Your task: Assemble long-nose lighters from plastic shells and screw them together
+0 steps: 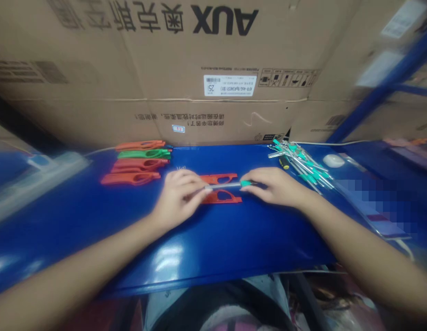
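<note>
i have the left hand (180, 195) pinching the plain end of the rod (224, 186), its grip narrow, and the right hand (275, 185) with its grip closed on the green end. the rod runs sideways above two orange shells (210, 198), nearer the far edge of the worktop (213, 239) than the near one. more rods (300, 162) lie heaped at the far edge, to the right; casings (130, 164), one green, line up to the left.

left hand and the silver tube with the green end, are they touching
Touching: the head view shows the left hand pinching the silver tube between thumb and fingers, at the end away from the green part.
</note>
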{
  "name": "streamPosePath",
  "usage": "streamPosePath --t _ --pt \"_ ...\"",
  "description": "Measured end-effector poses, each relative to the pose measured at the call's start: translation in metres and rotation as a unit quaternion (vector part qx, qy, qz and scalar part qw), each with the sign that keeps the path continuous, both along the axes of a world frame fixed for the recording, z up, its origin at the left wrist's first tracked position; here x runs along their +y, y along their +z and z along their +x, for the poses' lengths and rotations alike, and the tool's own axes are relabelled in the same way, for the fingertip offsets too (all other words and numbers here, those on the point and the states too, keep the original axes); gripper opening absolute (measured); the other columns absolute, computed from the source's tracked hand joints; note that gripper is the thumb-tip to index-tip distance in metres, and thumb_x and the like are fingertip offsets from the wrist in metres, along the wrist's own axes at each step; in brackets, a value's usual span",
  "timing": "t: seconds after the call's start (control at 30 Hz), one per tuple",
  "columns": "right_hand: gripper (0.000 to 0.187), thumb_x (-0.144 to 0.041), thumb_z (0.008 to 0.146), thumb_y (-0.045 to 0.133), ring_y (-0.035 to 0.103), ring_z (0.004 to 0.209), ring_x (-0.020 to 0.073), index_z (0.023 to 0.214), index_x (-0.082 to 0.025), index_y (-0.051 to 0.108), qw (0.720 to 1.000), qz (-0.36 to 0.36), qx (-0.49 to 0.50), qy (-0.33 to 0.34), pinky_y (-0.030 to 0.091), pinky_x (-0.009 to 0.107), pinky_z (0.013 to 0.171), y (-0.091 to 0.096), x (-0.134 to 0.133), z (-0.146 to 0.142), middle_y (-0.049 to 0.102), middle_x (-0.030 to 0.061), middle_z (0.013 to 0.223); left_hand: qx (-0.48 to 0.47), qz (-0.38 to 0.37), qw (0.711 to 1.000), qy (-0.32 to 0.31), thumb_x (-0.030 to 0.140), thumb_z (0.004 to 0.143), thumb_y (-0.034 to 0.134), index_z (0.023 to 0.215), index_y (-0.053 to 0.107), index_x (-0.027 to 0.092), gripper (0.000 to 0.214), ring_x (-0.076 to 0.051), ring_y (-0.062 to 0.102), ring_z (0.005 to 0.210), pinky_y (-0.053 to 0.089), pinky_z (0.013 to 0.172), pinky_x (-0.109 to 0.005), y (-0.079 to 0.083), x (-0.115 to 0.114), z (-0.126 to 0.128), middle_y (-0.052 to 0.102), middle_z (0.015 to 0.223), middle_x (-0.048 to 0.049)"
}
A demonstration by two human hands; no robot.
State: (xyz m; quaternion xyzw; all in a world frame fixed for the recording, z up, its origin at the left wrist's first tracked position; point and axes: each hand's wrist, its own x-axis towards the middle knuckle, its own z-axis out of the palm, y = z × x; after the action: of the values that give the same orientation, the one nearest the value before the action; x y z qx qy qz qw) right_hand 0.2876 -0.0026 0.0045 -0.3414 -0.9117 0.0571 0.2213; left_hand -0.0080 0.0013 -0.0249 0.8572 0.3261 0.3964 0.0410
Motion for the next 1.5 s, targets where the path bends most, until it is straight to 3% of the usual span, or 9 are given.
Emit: streamPosePath --t 0.17,0.67,0.93,1.17,1.3,1.5 --pt "0.021 -0.034 0.098 0.060 0.070 0.087 0.0206 0.103 -0.017 0.071 0.999 0.032 0.004 -0.006 0.053 0.031 0.077 0.001 0.002 0.006 0.076 0.0079 0.097 -0.012 0.019 1.000 0.004 0.026 0.092 0.069 0.089 0.076 0.021 0.010 -0.021 0.065 0.094 0.041 0.089 -0.040 0.002 0.003 -0.004 0.076 0.088 -0.0029" --pt "0.024 -0.031 0.101 0.054 0.070 0.088 0.0201 0.105 -0.016 0.072 0.999 -0.026 -0.003 0.020 0.052 0.031 0.078 -0.001 0.000 0.002 0.076 0.0086 0.099 0.015 -0.006 0.999 -0.043 0.027 0.091 0.072 0.096 0.077 0.023 0.007 -0.021 0.065 0.095 0.039 0.091 -0.041 -0.002 0.003 -0.002 0.077 0.092 -0.0014" --pt "0.022 -0.031 0.100 0.052 0.067 0.084 0.0204 0.099 -0.017 0.070 0.999 -0.017 -0.043 -0.009 0.050 0.033 0.075 0.009 -0.004 0.006 0.073 0.0082 0.095 0.001 -0.006 0.999 -0.041 0.027 0.089 0.075 0.094 0.076 0.023 0.007 -0.021 0.066 0.093 0.040 0.090 -0.041 -0.003 0.001 0.001 0.077 0.090 -0.0012" --pt "0.031 -0.038 0.095 0.063 0.065 0.107 0.0261 0.119 -0.018 0.063 0.999 0.010 -0.028 0.022 0.050 0.042 0.093 0.007 -0.013 -0.015 0.071 0.0115 0.117 -0.004 -0.031 0.998 -0.056 0.029 0.090 0.073 0.094 0.078 0.024 0.008 -0.021 0.066 0.092 0.041 0.089 -0.041 -0.003 -0.005 0.008 0.078 0.090 -0.0014" --pt "0.017 -0.028 0.099 0.057 0.068 0.100 0.0212 0.111 -0.019 0.065 0.999 -0.025 -0.002 0.048 0.052 0.036 0.089 -0.002 -0.018 -0.030 0.073 0.0085 0.110 -0.004 -0.047 0.996 -0.072 0.030 0.091 0.072 0.096 0.078 0.025 0.009 -0.020 0.066 0.092 0.042 0.090 -0.040 -0.003 -0.010 0.013 0.078 0.092 -0.0012" --pt "0.016 -0.024 0.102 0.051 0.067 0.093 0.0181 0.106 -0.019 0.065 0.995 -0.084 0.046 0.029 0.052 0.030 0.083 -0.005 -0.016 -0.025 0.073 0.0062 0.103 -0.005 -0.062 0.996 -0.056 0.035 0.087 0.076 0.100 0.076 0.023 0.017 -0.021 0.067 0.092 0.043 0.089 -0.040 -0.003 -0.009 0.013 0.078 0.095 -0.0026"
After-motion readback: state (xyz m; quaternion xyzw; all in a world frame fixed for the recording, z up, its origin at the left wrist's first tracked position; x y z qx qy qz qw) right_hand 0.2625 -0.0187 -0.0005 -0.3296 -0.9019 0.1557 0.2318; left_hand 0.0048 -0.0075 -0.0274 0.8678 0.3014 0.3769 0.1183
